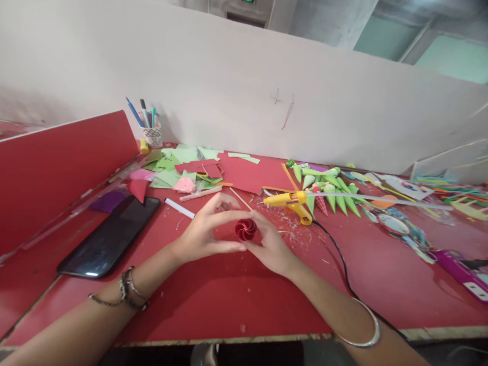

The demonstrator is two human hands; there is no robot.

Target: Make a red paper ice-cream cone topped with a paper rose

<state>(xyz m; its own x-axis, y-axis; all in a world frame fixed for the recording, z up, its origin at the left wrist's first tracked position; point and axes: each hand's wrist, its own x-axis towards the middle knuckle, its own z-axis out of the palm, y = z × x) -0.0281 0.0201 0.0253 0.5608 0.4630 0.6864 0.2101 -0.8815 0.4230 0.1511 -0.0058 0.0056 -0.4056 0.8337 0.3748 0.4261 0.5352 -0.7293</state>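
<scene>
A dark red paper flower (245, 230), its folds swirling around a centre, is held up above the red table between my two hands. My left hand (211, 226) curves around it from the left, with the index fingertip at its top edge and the thumb tip at its lower edge. From the right, my right hand (272, 244) closes on its side, with the thumb below. Part of the right fingers is hidden behind the flower. Just beyond my hands lie a thin wooden stick (241, 198) and a yellow hot glue gun (290, 202) with a long glue stick in it.
A black phone (110, 236) and white pen (180, 208) lie left. Behind are paper scraps (168, 168), a pen cup (153, 136) and several green paper cones (331, 190). The glue gun's black cord (345, 269) runs toward the front edge. A purple power strip (461, 272) sits right.
</scene>
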